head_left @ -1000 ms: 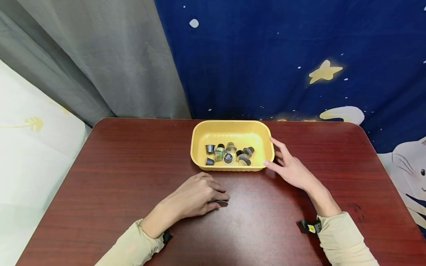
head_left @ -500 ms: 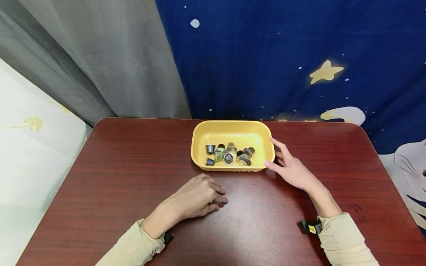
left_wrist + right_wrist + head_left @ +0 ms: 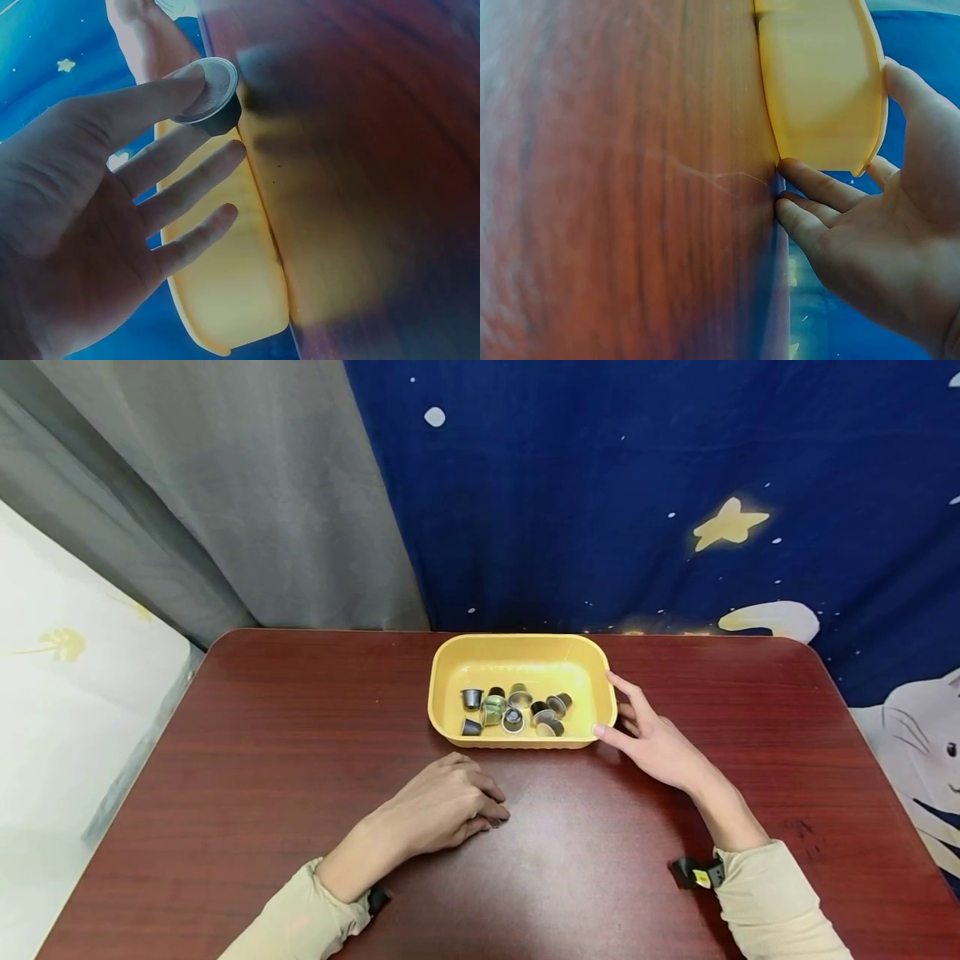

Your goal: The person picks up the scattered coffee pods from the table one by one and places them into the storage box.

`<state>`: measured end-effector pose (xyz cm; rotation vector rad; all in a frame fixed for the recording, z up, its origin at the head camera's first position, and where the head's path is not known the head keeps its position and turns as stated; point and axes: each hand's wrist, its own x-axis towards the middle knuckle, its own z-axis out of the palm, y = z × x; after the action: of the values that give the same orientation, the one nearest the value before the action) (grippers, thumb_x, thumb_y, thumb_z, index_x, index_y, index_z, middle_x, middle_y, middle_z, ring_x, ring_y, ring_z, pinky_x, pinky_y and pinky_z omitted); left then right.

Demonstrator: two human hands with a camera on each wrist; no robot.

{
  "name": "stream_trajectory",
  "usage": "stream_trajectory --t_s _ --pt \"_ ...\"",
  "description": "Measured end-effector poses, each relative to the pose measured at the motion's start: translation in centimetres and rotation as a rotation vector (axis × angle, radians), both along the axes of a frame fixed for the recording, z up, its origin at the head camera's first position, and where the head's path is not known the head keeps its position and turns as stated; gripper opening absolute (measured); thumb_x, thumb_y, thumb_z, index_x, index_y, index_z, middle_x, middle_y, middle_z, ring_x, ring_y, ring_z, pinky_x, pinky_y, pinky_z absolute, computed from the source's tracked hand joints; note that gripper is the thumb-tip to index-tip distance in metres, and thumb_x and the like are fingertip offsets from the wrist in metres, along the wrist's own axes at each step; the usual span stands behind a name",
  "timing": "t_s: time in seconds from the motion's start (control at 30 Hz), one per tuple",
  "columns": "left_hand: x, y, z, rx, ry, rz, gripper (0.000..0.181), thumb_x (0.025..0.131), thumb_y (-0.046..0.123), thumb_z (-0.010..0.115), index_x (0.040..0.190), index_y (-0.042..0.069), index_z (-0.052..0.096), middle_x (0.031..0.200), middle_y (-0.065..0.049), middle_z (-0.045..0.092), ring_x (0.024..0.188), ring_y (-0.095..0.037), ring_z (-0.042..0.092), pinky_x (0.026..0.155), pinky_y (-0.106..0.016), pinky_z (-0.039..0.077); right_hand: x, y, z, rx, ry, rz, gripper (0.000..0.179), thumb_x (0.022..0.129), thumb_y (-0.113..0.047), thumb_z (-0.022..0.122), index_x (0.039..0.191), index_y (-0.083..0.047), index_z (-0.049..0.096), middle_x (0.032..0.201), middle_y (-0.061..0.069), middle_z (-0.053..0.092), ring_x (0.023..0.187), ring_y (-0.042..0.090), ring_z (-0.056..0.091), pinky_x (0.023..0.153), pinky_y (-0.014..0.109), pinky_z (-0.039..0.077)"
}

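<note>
My left hand (image 3: 442, 806) is low over the table, just in front of a yellow plastic basin (image 3: 517, 743). In the left wrist view its thumb and index finger pinch a dark coffee capsule (image 3: 221, 97), foil lid under the thumb; the other fingers are extended. From the head view that capsule is mostly hidden by the fingers. My right hand (image 3: 660, 747) rests against the basin's right end with spread fingers. Its thumb touches the rim, and in the right wrist view some fingertips (image 3: 791, 210) reach down to the table. Several coffee capsules (image 3: 513, 720) lie inside the basin.
The brown wooden table (image 3: 300, 718) has rounded far corners. Behind it hang a grey curtain (image 3: 285, 510) and a blue starry curtain (image 3: 570, 493). White patterned cloth (image 3: 75, 710) is at the left.
The capsule's foil lid, visible at my left fingertips a second ago, is now mostly covered by those fingers. My left fingertips have shifted slightly left. The right hand stays at the basin.
</note>
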<state>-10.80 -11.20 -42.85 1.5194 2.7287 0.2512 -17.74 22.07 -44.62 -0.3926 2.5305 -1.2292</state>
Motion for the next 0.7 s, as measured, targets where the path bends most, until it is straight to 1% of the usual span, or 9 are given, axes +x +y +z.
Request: stream_trajectory --t_s 0.13,0.3,0.5,0.6,0.7 --pt "0.0 0.1 0.0 0.030 0.020 -0.014 0.018 0.090 0.027 0.072 0.107 0.028 0.079 0.113 0.012 0.070 0.112 -0.010 0.059 0.101 -0.035 0.040 0.0 0.0 0.0 -0.005 -0.001 0.001 0.083 0.096 -0.045 0.063 0.159 -0.036 0.009 0.145 0.026 0.047 0.134 0.035 0.048 0.107 0.054 0.038" --pt "0.0 0.2 0.1 0.080 0.071 -0.038 0.015 0.093 0.028 0.070 0.105 0.028 0.079 0.111 0.011 0.070 0.114 -0.011 0.059 0.103 -0.036 0.039 0.0 0.0 0.0 -0.001 0.002 0.003 0.083 0.096 -0.045 0.063 0.159 -0.035 0.009 0.145 0.026 0.047 0.134 0.035 0.047 0.107 0.054 0.038" --pt "0.0 0.3 0.8 0.117 0.120 -0.058 0.016 0.096 0.030 0.067 0.106 0.029 0.079 0.113 0.010 0.070 0.113 -0.011 0.059 0.108 -0.037 0.037 0.0 0.0 -0.1 0.003 0.001 0.001 0.083 0.096 -0.046 0.063 0.159 -0.036 0.009 0.146 0.026 0.046 0.135 0.035 0.046 0.107 0.053 0.037" --pt "-0.1 0.3 1.0 0.133 0.135 -0.069 0.016 0.096 0.030 0.066 0.105 0.029 0.079 0.114 0.009 0.070 0.113 -0.012 0.060 0.108 -0.037 0.036 0.0 0.0 -0.1 0.002 -0.002 -0.001 0.083 0.096 -0.046 0.063 0.159 -0.036 0.009 0.146 0.026 0.046 0.136 0.035 0.045 0.108 0.053 0.037" --pt "-0.1 0.4 1.2 0.134 0.136 -0.074 0.015 0.096 0.030 0.067 0.105 0.029 0.079 0.114 0.009 0.070 0.114 -0.012 0.060 0.109 -0.038 0.036 0.0 0.0 -0.1 0.004 -0.003 -0.003 0.083 0.096 -0.046 0.063 0.159 -0.037 0.009 0.146 0.026 0.046 0.136 0.035 0.045 0.108 0.053 0.037"
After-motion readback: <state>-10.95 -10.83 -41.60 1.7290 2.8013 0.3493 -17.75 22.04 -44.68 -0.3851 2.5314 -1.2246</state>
